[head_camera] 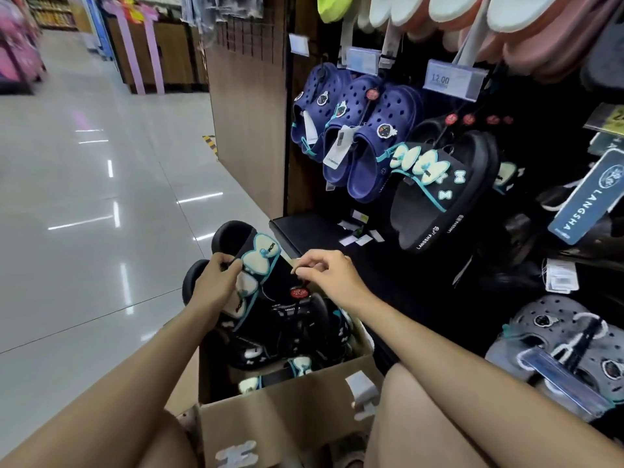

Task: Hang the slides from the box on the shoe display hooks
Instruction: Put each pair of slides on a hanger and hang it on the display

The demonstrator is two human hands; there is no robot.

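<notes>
The left hand covers part of the black slides; the hooks behind the hanging pair are seemingly lost in dark; the box is cut off below.

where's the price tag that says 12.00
In the head view, upper right: the price tag sits at a hook's front end, just above the navy clogs and the hung black slides.

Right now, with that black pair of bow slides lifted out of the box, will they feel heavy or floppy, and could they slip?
The black bow slides look thick-soled and foamy, so probably light for their bulk and fairly stiff. The left hand holds them by the strap alone, which suggests little weight. The right hand pinches something at the red tag; the pair seems tied together, so one may swing when hung.
</notes>
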